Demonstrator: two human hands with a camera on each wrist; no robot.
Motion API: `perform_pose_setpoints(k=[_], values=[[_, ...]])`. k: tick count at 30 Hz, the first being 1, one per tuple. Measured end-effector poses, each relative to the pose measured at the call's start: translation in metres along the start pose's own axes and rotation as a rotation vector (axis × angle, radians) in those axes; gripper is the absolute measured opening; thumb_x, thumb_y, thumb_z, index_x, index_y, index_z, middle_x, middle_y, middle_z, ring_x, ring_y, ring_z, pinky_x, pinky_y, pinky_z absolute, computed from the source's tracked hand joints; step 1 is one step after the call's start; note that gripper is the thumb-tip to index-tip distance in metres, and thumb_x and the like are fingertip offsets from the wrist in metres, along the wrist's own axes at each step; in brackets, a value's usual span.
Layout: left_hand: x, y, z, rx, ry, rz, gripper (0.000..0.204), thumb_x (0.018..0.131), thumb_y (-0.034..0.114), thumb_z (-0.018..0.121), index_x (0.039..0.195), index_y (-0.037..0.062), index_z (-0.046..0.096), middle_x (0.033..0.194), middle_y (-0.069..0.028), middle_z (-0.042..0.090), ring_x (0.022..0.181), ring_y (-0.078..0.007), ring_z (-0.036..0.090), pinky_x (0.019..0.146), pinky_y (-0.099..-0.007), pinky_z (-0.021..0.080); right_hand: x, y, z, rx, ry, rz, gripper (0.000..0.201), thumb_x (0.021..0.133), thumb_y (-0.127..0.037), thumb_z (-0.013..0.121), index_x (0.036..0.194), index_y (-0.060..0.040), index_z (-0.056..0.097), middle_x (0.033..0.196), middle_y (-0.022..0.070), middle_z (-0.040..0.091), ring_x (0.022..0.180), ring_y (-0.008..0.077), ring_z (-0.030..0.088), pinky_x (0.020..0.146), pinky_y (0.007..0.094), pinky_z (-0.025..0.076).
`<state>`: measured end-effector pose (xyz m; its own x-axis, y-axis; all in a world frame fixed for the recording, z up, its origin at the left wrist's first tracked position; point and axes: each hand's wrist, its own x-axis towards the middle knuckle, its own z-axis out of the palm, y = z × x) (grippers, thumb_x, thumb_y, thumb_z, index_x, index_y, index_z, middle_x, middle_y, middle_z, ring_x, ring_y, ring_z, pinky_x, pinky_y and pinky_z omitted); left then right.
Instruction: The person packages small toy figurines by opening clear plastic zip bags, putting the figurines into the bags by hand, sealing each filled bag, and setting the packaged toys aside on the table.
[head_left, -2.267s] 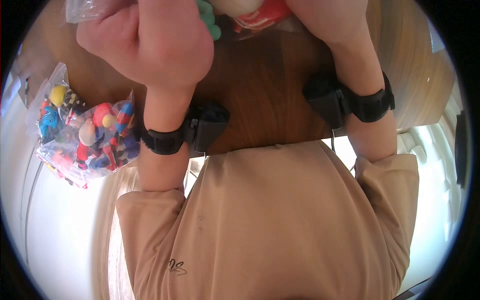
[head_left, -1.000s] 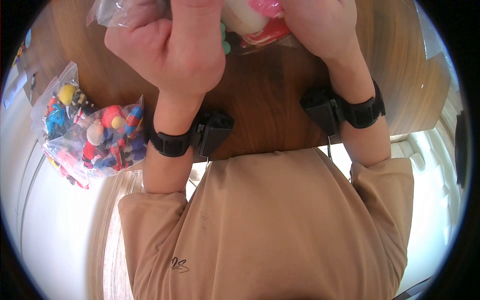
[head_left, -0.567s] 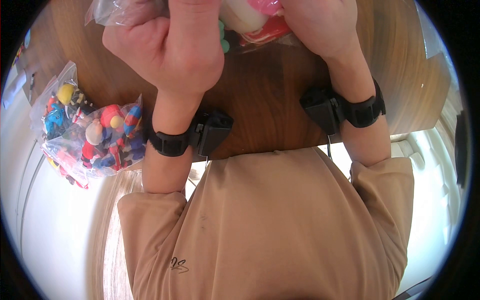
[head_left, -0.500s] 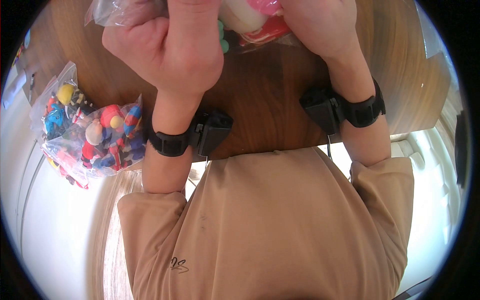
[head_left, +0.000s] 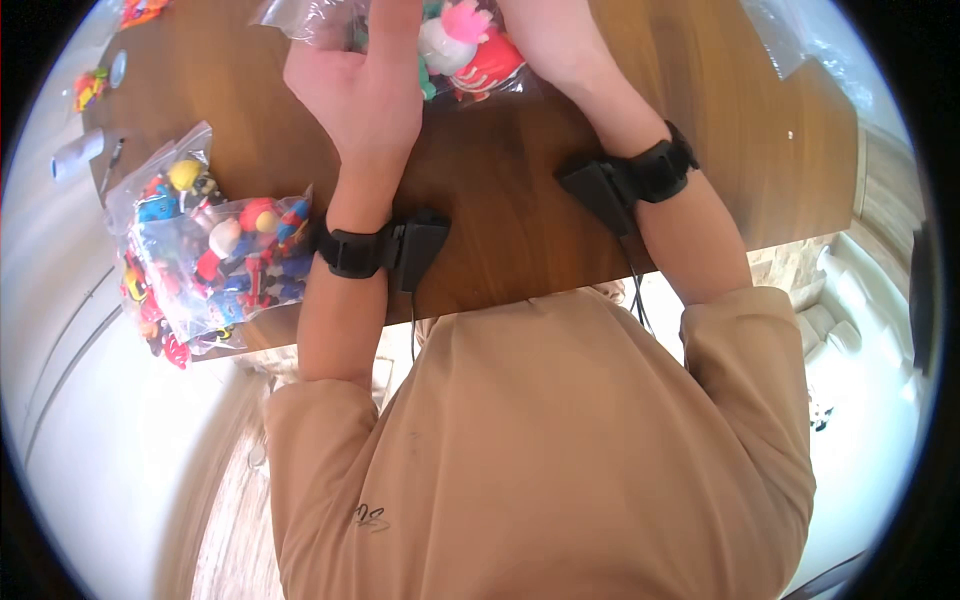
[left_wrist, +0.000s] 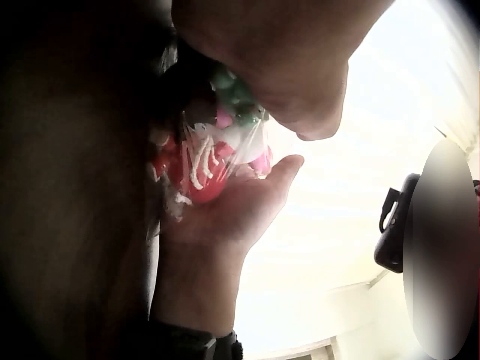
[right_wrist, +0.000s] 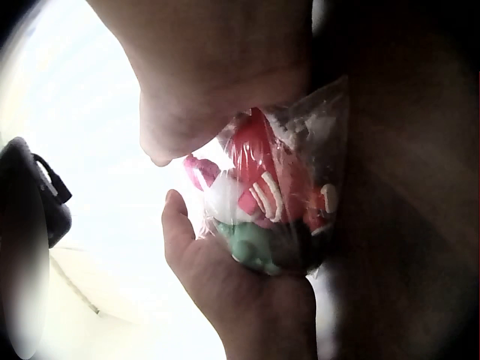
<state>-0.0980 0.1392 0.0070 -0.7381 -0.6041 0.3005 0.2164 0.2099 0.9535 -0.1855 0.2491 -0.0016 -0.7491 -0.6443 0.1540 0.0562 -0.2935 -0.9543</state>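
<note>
Head view bright, window-like glare bleaching the floor [head_left: 120, 420] both sides, edges bowed and black; wrist views dim, backlit, hands shadowy.

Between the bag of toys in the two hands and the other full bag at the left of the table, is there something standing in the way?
Yes, the left hand and its wrist are between the held bag and the other bag. No loose object shows there.

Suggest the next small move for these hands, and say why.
Probably fold the loose plastic toward the toys with the left hand, while the right hand steadies the bag: that plastic juts past the left hand, and both hands flank the toys.
</note>
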Motion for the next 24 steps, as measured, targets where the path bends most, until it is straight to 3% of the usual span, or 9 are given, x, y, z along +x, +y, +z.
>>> perform_pose_setpoints(k=[2, 5, 7, 10, 12, 14, 15, 18, 24], values=[[0.0, 0.003, -0.003, -0.024, 0.049, -0.01, 0.018, 0.095, 0.01, 0.064, 0.106, -0.0032, 0.065, 0.097, -0.0049, 0.068, 0.087, -0.0133, 0.063, 0.079, -0.0261, 0.049, -0.001, -0.013, -0.001, -0.254, 0.109, -0.107, 0.038, 0.107, -0.033, 0.043, 0.128, -0.0016, 0.051, 0.111, 0.0044, 0.059, 0.103, 0.0094, 0.053, 0.091, 0.0269, 0.044], [0.004, 0.008, -0.004, -0.072, 0.138, -0.064, 0.027, 0.092, 0.013, 0.065, 0.114, -0.0012, 0.06, 0.1, -0.0075, 0.068, 0.086, -0.017, 0.065, 0.077, -0.0288, 0.051, 0.002, -0.024, -0.011, -0.198, 0.226, -0.189, 0.043, 0.107, -0.033, 0.042, 0.134, 0.0008, 0.046, 0.12, 0.0088, 0.058, 0.111, 0.0143, 0.053, 0.099, 0.0295, 0.041], [0.004, 0.019, -0.002, 0.056, 0.34, 0.377, 0.036, 0.093, 0.007, 0.059, 0.124, -0.0074, 0.05, 0.127, -0.0179, 0.056, 0.112, -0.0209, 0.054, 0.095, -0.0335, 0.043, 0.01, -0.021, -0.025, -0.156, 0.37, -0.367, 0.05, 0.108, -0.036, 0.038, 0.137, 0.0042, 0.042, 0.125, 0.0127, 0.059, 0.115, 0.0182, 0.055, 0.102, 0.0324, 0.042], [-0.005, 0.063, -0.007, 0.079, 0.243, 0.455, 0.052, 0.093, 0.011, 0.057, 0.138, -0.0049, 0.036, 0.14, -0.0176, 0.044, 0.129, -0.0263, 0.044, 0.107, -0.0371, 0.035, 0.021, -0.064, -0.042, -0.236, 0.393, -0.493, 0.054, 0.108, -0.041, 0.035, 0.137, 0.0044, 0.042, 0.125, 0.0138, 0.059, 0.116, 0.0197, 0.055, 0.102, 0.0348, 0.043], [-0.028, 0.075, 0.012, -0.244, 0.155, 0.34, 0.048, 0.093, 0.014, 0.055, 0.136, -0.0041, 0.04, 0.14, -0.0186, 0.046, 0.131, -0.031, 0.045, 0.111, -0.0395, 0.032, 0.039, -0.091, -0.043, -0.015, 0.42, -0.505, 0.061, 0.107, -0.047, 0.033, 0.135, 0.0069, 0.041, 0.122, 0.0157, 0.059, 0.114, 0.0211, 0.055, 0.1, 0.0357, 0.044], [-0.058, 0.079, 0.038, -0.502, -0.041, 0.07, 0.042, 0.094, 0.022, 0.057, 0.13, 0.0004, 0.05, 0.145, -0.0172, 0.043, 0.135, -0.0319, 0.042, 0.112, -0.0394, 0.032, 0.039, -0.13, -0.042, 0.18, 0.207, -0.771, 0.067, 0.105, -0.051, 0.034, 0.134, 0.0092, 0.041, 0.117, 0.0167, 0.059, 0.112, 0.0218, 0.055, 0.101, 0.0362, 0.043], [-0.068, 0.076, 0.05, -0.553, -0.186, 0.131, 0.042, 0.095, 0.024, 0.058, 0.13, 0.0022, 0.053, 0.143, -0.0139, 0.045, 0.133, -0.0284, 0.043, 0.111, -0.0367, 0.032, 0.042, -0.156, -0.004, 0.012, 0.594, -0.759, 0.071, 0.105, -0.053, 0.033, 0.133, 0.011, 0.039, 0.114, 0.0175, 0.059, 0.112, 0.0224, 0.054, 0.103, 0.036, 0.039], [-0.079, 0.088, 0.081, -0.851, -0.287, -0.22, 0.07, 0.098, 0.043, 0.059, 0.145, -0.0014, 0.032, 0.142, -0.0121, 0.046, 0.129, -0.0179, 0.043, 0.107, -0.0344, 0.036, 0.047, -0.174, -0.014, 0.11, 0.393, -0.899, 0.07, 0.105, -0.053, 0.033, 0.133, 0.01, 0.04, 0.115, 0.0174, 0.059, 0.115, 0.0228, 0.053, 0.106, 0.0362, 0.035], [-0.075, 0.102, 0.086, -0.519, -0.244, -0.148, 0.06, 0.101, 0.048, 0.05, 0.132, -0.0037, 0.05, 0.121, -0.0103, 0.061, 0.109, -0.015, 0.057, 0.098, -0.0308, 0.044, 0.048, -0.177, -0.005, 0.154, 0.433, -0.834, 0.067, 0.105, -0.053, 0.031, 0.134, 0.0082, 0.039, 0.117, 0.0178, 0.058, 0.117, 0.0238, 0.052, 0.106, 0.0375, 0.035]])
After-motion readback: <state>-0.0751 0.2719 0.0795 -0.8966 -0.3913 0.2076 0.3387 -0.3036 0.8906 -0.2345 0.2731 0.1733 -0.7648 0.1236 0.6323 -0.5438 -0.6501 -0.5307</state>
